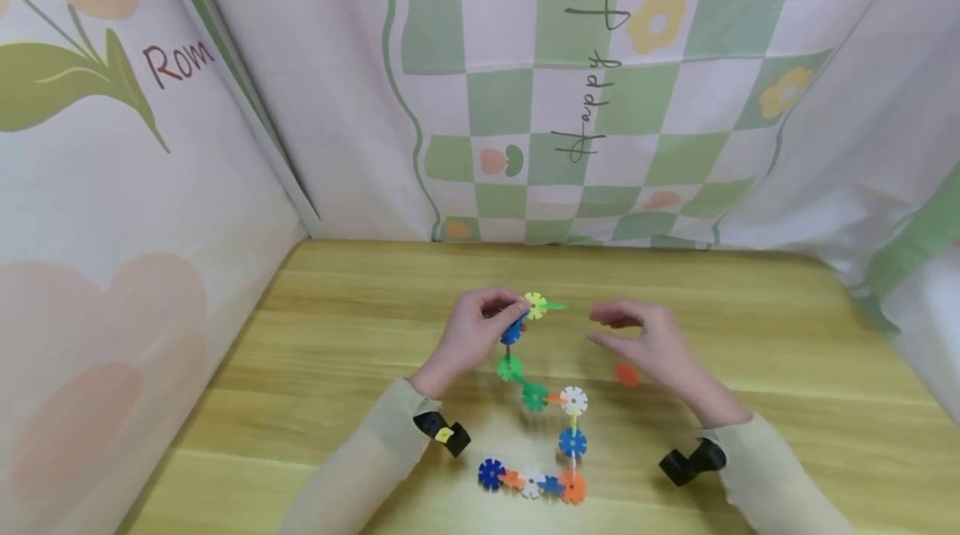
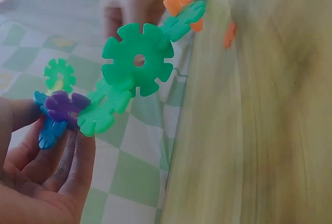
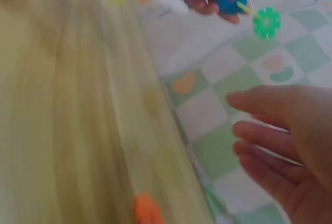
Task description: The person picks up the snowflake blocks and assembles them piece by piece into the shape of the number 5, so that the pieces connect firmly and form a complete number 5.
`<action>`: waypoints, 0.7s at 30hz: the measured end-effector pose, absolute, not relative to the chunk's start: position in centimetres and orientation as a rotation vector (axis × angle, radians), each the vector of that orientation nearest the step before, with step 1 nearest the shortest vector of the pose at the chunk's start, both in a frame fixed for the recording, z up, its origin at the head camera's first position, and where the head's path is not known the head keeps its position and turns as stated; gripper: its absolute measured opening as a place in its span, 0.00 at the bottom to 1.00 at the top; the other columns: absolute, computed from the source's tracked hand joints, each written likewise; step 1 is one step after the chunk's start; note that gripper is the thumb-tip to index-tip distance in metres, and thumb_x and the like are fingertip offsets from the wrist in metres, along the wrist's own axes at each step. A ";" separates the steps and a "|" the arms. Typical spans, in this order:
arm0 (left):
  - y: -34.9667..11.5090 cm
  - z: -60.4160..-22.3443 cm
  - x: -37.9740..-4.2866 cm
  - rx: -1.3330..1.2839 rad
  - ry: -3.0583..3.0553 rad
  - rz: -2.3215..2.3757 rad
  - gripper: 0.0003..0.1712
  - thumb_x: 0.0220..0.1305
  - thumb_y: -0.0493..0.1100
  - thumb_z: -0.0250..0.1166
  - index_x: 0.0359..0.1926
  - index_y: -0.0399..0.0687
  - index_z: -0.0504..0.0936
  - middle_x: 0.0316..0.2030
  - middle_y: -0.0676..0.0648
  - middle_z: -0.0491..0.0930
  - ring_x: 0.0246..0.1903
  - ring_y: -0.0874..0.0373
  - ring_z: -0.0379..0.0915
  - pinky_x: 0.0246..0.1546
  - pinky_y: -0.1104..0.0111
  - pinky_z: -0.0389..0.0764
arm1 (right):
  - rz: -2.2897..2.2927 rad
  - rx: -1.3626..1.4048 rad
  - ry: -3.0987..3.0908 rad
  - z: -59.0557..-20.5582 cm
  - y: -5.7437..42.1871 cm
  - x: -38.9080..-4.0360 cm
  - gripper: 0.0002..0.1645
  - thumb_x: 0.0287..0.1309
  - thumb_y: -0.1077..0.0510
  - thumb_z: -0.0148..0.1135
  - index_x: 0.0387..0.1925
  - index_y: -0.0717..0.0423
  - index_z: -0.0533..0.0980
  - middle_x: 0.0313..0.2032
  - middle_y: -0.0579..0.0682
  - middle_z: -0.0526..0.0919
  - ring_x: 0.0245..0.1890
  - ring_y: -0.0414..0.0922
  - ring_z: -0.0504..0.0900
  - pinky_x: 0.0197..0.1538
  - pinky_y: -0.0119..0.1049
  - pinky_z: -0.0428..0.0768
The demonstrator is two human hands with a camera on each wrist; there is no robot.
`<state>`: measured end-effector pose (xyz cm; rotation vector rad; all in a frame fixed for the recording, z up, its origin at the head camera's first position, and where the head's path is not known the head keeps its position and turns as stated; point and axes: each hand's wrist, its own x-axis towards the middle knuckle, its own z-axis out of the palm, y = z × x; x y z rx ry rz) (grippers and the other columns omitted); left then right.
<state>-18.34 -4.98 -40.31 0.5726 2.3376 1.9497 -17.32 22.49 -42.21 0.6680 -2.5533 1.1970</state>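
Note:
My left hand (image 1: 476, 328) pinches a chain of notched plastic snowflake discs near its far end. In the left wrist view, thumb and fingertips are at a blue disc (image 2: 49, 133) and a purple disc (image 2: 65, 105). Beyond the grip, a yellow disc (image 1: 535, 306) and a light green disc (image 3: 266, 23) stick out to the right. From the grip, the chain zigzags toward the front through a green disc (image 1: 510, 367), a white disc (image 1: 574, 401) and an orange disc (image 1: 572, 487). My right hand (image 1: 652, 343) is apart from the chain, thumb and fingers spread around nothing.
A loose orange disc (image 1: 626, 374) lies on the wooden table (image 1: 360, 285) just below my right hand. The chain's near end finishes at a dark blue disc (image 1: 492, 474). Behind the table's back edge hangs a green-and-white checked cloth (image 1: 498, 102).

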 end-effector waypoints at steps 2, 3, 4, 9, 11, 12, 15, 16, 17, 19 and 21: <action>-5.1 -40.4 -18.4 0.571 2.337 1.950 0.11 0.75 0.45 0.63 0.43 0.42 0.86 0.33 0.49 0.86 0.37 0.47 0.84 0.37 0.66 0.84 | 1.148 0.643 -2.653 -42.7 23.8 -17.2 0.18 0.52 0.65 0.78 0.47 0.62 0.84 0.43 0.55 0.88 0.43 0.56 0.86 0.47 0.54 0.85; -5.1 -40.4 -18.4 0.570 2.333 1.953 0.11 0.75 0.45 0.63 0.43 0.42 0.86 0.33 0.49 0.86 0.37 0.47 0.84 0.37 0.66 0.85 | 1.127 0.631 -2.703 -42.9 24.4 -17.1 0.19 0.53 0.64 0.78 0.47 0.63 0.84 0.43 0.56 0.88 0.43 0.56 0.86 0.48 0.54 0.84; -5.1 -40.4 -18.4 0.571 2.330 1.956 0.11 0.75 0.44 0.63 0.43 0.42 0.86 0.33 0.49 0.86 0.37 0.46 0.84 0.37 0.66 0.85 | 1.102 0.615 -2.753 -43.1 25.0 -17.0 0.21 0.53 0.61 0.79 0.48 0.63 0.84 0.44 0.56 0.88 0.44 0.55 0.85 0.48 0.54 0.84; -5.2 -40.7 -18.6 0.574 2.325 1.955 0.11 0.75 0.44 0.63 0.44 0.42 0.86 0.33 0.49 0.86 0.36 0.49 0.84 0.37 0.66 0.84 | 1.027 0.567 -2.919 -43.8 27.0 -16.2 0.30 0.50 0.49 0.81 0.49 0.63 0.83 0.43 0.53 0.87 0.42 0.50 0.85 0.47 0.49 0.85; -5.2 -40.6 -18.6 0.574 2.326 1.950 0.10 0.75 0.44 0.63 0.45 0.42 0.86 0.33 0.49 0.86 0.36 0.50 0.84 0.38 0.66 0.84 | 1.017 0.562 -2.938 -44.1 27.5 -16.0 0.30 0.49 0.47 0.81 0.48 0.62 0.83 0.41 0.50 0.87 0.40 0.46 0.84 0.44 0.43 0.85; -5.2 -40.6 -18.5 0.573 2.327 1.949 0.10 0.75 0.44 0.63 0.45 0.42 0.86 0.34 0.49 0.86 0.36 0.50 0.84 0.38 0.66 0.84 | 1.023 0.557 -2.942 -44.3 27.6 -15.8 0.29 0.49 0.47 0.81 0.47 0.62 0.84 0.40 0.49 0.86 0.39 0.45 0.83 0.43 0.41 0.84; -5.3 -40.6 -18.4 0.561 2.326 1.945 0.10 0.75 0.42 0.63 0.46 0.42 0.86 0.35 0.47 0.86 0.37 0.50 0.84 0.38 0.67 0.84 | 1.034 0.541 -2.933 -44.7 27.8 -15.5 0.26 0.49 0.48 0.81 0.45 0.59 0.84 0.37 0.45 0.84 0.36 0.42 0.80 0.39 0.35 0.82; -5.3 -40.6 -18.4 0.557 2.324 1.947 0.09 0.75 0.42 0.62 0.47 0.41 0.86 0.35 0.47 0.86 0.37 0.49 0.84 0.38 0.67 0.84 | 1.031 0.538 -2.926 -44.9 27.8 -15.4 0.25 0.49 0.48 0.81 0.44 0.58 0.85 0.37 0.44 0.84 0.36 0.42 0.80 0.39 0.34 0.82; -5.3 -40.6 -18.4 0.554 2.321 1.949 0.09 0.75 0.41 0.62 0.47 0.41 0.86 0.35 0.46 0.86 0.38 0.49 0.84 0.39 0.66 0.84 | 1.035 0.532 -2.920 -45.0 27.8 -15.4 0.24 0.49 0.48 0.81 0.43 0.57 0.85 0.36 0.44 0.83 0.36 0.42 0.79 0.39 0.34 0.81; -5.3 -40.7 -18.4 0.551 2.316 1.951 0.09 0.75 0.41 0.62 0.47 0.41 0.86 0.35 0.46 0.86 0.38 0.48 0.84 0.39 0.66 0.84 | 1.034 0.520 -2.912 -45.3 27.8 -15.3 0.21 0.50 0.50 0.81 0.42 0.56 0.85 0.35 0.43 0.83 0.35 0.42 0.79 0.39 0.34 0.81; -5.3 -40.7 -18.4 0.555 2.311 1.954 0.10 0.75 0.42 0.62 0.47 0.41 0.86 0.35 0.47 0.86 0.38 0.49 0.84 0.39 0.67 0.84 | 1.046 0.511 -2.907 -45.5 27.7 -15.2 0.20 0.50 0.51 0.81 0.42 0.55 0.85 0.35 0.43 0.83 0.35 0.41 0.79 0.39 0.33 0.81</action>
